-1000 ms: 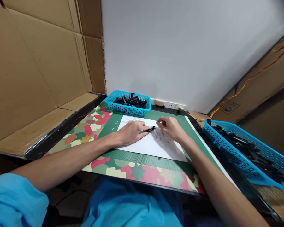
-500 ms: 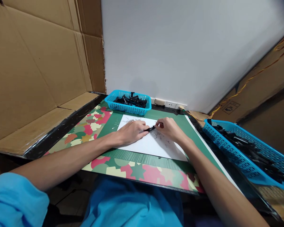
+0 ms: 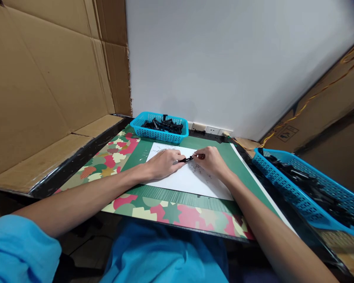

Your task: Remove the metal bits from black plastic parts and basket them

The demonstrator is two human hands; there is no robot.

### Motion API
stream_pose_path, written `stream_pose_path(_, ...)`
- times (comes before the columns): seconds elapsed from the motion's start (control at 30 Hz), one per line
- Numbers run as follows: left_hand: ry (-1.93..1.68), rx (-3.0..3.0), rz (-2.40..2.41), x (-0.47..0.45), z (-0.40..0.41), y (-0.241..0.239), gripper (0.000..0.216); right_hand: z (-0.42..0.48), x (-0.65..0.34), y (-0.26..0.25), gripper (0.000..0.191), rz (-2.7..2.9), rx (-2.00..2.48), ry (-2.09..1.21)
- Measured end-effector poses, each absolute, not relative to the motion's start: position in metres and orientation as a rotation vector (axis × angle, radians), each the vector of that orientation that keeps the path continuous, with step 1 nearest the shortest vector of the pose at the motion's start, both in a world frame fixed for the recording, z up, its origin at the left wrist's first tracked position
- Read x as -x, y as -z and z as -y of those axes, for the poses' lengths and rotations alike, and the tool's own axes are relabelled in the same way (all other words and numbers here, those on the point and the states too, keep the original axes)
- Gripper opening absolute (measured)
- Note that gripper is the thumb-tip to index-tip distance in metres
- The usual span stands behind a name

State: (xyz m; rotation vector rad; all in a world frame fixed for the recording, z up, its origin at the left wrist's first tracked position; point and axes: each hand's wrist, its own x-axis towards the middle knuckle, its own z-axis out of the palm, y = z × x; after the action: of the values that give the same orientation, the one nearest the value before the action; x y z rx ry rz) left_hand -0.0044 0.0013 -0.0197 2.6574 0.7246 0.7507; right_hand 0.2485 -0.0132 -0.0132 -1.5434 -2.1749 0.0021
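Observation:
Both hands rest on a white sheet of paper (image 3: 183, 181) lying on a green cutting mat (image 3: 165, 196). My left hand (image 3: 163, 163) is closed around a small black part (image 3: 186, 159), whose tip points to the right. My right hand (image 3: 211, 160) pinches its fingertips together at that tip; what it pinches is too small to make out. Fine dark specks are scattered on the paper by the right hand and near the sheet's far edge.
A small blue basket (image 3: 159, 135) of black parts stands at the back of the mat. A larger blue basket (image 3: 295, 196) with black parts sits at the right. Cardboard walls stand at the left, a white wall behind. A camouflage-patterned sheet (image 3: 112, 155) lies under the mat.
My right hand has moved left to meet the tip of the black part held by the left hand. The left hand has barely shifted.

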Motion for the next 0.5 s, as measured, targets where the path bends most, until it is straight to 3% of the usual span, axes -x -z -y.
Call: stream_pose_path(0.5,-0.718,-2.675,-0.721,0.004,0.000,0.018,0.026,0.017,-0.264,0.000,0.031,2.273,1.424,-0.063)
